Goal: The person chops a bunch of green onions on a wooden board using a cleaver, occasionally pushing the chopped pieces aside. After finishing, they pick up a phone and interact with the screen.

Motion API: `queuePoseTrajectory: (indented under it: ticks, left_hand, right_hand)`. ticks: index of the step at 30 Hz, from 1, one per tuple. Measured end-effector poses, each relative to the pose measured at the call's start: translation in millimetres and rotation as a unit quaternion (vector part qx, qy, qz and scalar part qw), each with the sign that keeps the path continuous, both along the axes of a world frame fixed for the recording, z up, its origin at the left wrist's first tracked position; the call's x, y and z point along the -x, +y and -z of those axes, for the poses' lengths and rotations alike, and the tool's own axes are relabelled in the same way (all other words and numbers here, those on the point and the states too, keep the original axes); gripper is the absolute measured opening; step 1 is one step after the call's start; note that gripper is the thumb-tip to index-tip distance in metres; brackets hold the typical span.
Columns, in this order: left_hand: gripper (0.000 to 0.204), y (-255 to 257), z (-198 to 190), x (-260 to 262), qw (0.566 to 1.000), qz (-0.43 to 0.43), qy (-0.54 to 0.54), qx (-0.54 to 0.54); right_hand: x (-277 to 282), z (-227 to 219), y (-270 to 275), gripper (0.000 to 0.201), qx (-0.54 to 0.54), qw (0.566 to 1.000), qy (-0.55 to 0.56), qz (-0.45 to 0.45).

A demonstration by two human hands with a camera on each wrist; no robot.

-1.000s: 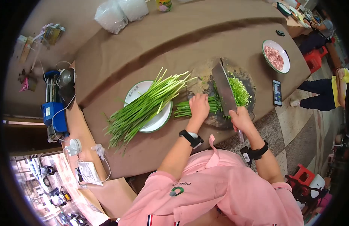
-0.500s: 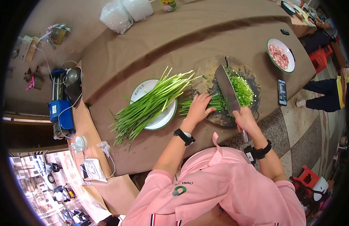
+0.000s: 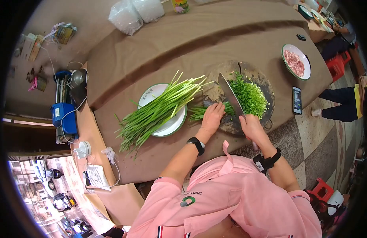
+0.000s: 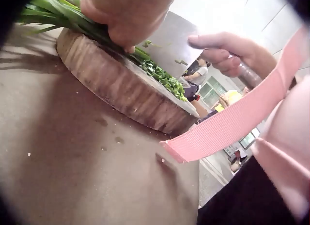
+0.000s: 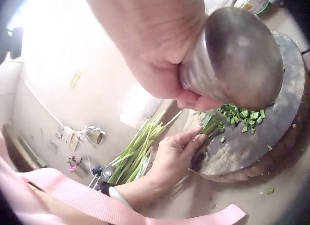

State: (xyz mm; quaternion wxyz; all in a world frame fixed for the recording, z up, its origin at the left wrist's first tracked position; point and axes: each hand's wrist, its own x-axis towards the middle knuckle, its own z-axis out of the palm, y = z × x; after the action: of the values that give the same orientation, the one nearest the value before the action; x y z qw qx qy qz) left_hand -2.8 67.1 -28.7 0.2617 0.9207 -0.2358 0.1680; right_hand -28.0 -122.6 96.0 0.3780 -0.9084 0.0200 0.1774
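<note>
My right hand point(image 3: 252, 127) grips the handle of a cleaver point(image 3: 232, 96); the metal handle end point(image 5: 247, 60) fills much of the right wrist view. The blade stands on edge over a round wooden chopping board point(image 3: 214, 75). Left of it, my left hand point(image 3: 212, 119) holds down a bunch of green chives point(image 3: 197, 113), fingertips close to the blade. From the left wrist, the cleaver blade point(image 4: 167, 48) rises beyond the fingers. Chopped chives point(image 3: 251, 96) are heaped on the board right of the blade. Long uncut chives point(image 3: 157, 106) lie across a white plate point(image 3: 169, 127) farther left.
A bowl of minced meat point(image 3: 294, 63) and a phone point(image 3: 297, 100) are on the right of the brown-covered table point(image 3: 183, 43). Clear plastic bags point(image 3: 126, 18) stand at the back. A pink strap point(image 4: 232, 118) hangs by the table edge. Other people are off to the right.
The left hand's spread fingers have drawn together and sit nearer the blade. The cleaver has swung its tip leftward, and the chopped heap beside it shows wider and greener.
</note>
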Motion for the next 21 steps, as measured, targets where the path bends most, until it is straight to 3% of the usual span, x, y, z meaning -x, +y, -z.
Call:
queuePoseTrajectory:
  ticks: [8, 9, 10, 12, 15, 19, 21]
  left_hand:
    - [0.035, -1, -3, 2, 0.999, 0.014, 0.049, -0.006]
    - [0.035, -1, -4, 0, 0.999, 0.009, 0.050, -0.005]
    - [0.035, -1, -4, 1, 1.000, 0.004, 0.026, -0.006]
    - [0.036, 0, -4, 1, 1.000, -0.008, 0.003, -0.009]
    - [0.037, 0, -5, 1, 0.999, 0.016, 0.041, 0.019]
    - [0.034, -1, -2, 2, 0.999, 0.019, 0.046, 0.015]
    - [0.035, -8, 2, 5, 0.999, -0.019, 0.026, 0.007]
  right_hand:
    - [-6, 8, 5, 0.045, 0.051, 0.994, 0.097, -0.017]
    - [-12, 33, 5, 0.044, 0.054, 0.998, 0.022, -0.038]
    - [-18, 32, 13, 0.044, 0.053, 0.997, 0.026, -0.041]
    - [-51, 28, 33, 0.044, 0.000, 0.997, 0.078, 0.028]
    - [-77, 30, 38, 0.042, -0.023, 0.996, 0.075, 0.037]
    - [-76, 36, 15, 0.044, -0.026, 0.996, 0.052, 0.071]
    - [-61, 18, 6, 0.045, -0.039, 0.993, 0.066, 0.087]
